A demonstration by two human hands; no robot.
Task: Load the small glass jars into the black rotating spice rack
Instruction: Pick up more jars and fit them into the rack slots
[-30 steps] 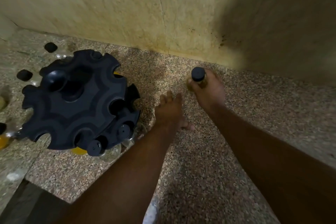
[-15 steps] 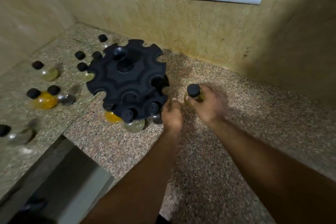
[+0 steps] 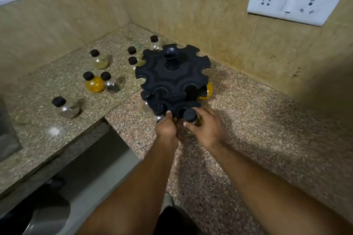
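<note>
The right hand [image 3: 208,129] grips a black-capped jar [image 3: 190,115] upright against the near lower rim of the spice rack [image 3: 172,74], a notch seemingly just beyond it, while the left hand [image 3: 166,127] touches that rim alongside, its grip unclear.

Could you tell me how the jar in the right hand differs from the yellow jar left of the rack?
The right hand grips the held jar at the rack; the yellow jar stands free on the counter. The held jar's glass is mostly hidden; the yellow jar's shows fully. Both have black caps.
</note>
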